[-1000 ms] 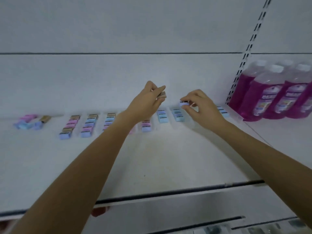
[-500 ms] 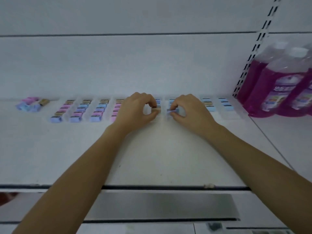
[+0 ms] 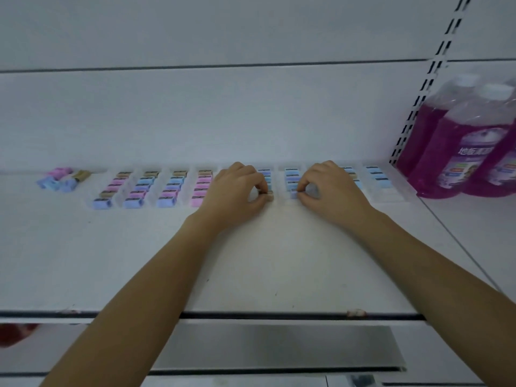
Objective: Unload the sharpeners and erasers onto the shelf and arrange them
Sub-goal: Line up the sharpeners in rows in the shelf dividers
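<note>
The left hand (image 3: pixel 237 188) pinched a small tan piece (image 3: pixel 269 197) between thumb and forefinger at the near end of a column of blue pieces (image 3: pixel 264 175), while the right hand (image 3: pixel 332 188) held a blue piece (image 3: pixel 293 193) the same way at the near end of the next column (image 3: pixel 291 177) to the right. Each piece sat just ahead of its own fingertips, touching or all but touching the white shelf (image 3: pixel 251 261); whether either had been fully set down could not be told. The columns ran front to back, away from the person, so each held piece appeared to extend its column toward the shelf's front edge, and the next move looked to turn on keeping it square to that line. The tan piece lay nearer the left hand, the blue nearer the right, the two well apart enough for both hands to work without crossing.

Further columns of pink, blue and tan pieces (image 3: pixel 170 188) stood to the left, with a loose cluster (image 3: pixel 62 180) at the far left not yet lined up. More blue columns (image 3: pixel 377 177) continued to the right, close beside purple bottles (image 3: pixel 463 146) on the neighbouring shelf. The broad front of the shelf lay bare, leaving ample room.
</note>
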Tool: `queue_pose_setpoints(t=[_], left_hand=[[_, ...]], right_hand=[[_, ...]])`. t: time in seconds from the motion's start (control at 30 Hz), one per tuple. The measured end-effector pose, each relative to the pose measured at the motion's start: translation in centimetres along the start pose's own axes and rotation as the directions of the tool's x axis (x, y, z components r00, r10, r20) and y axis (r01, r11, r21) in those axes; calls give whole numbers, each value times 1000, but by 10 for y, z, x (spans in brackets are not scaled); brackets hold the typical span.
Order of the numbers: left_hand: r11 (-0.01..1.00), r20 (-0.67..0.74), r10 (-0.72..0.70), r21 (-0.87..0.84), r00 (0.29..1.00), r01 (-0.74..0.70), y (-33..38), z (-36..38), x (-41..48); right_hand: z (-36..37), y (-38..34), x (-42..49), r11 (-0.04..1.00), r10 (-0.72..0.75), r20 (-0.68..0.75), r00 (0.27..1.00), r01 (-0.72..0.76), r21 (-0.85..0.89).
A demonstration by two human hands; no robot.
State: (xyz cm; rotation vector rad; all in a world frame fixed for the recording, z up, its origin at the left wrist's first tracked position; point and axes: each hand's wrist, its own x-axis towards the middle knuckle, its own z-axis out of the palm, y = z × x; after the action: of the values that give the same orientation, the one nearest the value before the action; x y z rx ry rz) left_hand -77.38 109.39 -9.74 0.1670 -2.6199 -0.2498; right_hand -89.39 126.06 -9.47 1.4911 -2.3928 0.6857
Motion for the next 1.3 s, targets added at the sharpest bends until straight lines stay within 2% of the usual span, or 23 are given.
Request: queue_pose_setpoints(t=[0.57, 1.03, 1.17, 1.3], left_hand=[[998, -17, -17, 60, 1000, 18, 3, 2, 1], [999, -33, -23, 24, 999, 24, 5, 3, 1], [1000, -67, -4, 24, 998, 6, 1, 0, 2], [999, -180, -44, 10, 983, 47, -5, -15, 4]], right_hand=[[3, -2, 1, 1000, -28, -23, 999, 27, -14], [-2, -5, 1, 1000, -14, -5, 1000, 14, -15], [-4, -4, 2, 999, 16, -76, 997, -14, 35], [-6, -12, 2, 995, 30, -161, 986, -14, 101]])
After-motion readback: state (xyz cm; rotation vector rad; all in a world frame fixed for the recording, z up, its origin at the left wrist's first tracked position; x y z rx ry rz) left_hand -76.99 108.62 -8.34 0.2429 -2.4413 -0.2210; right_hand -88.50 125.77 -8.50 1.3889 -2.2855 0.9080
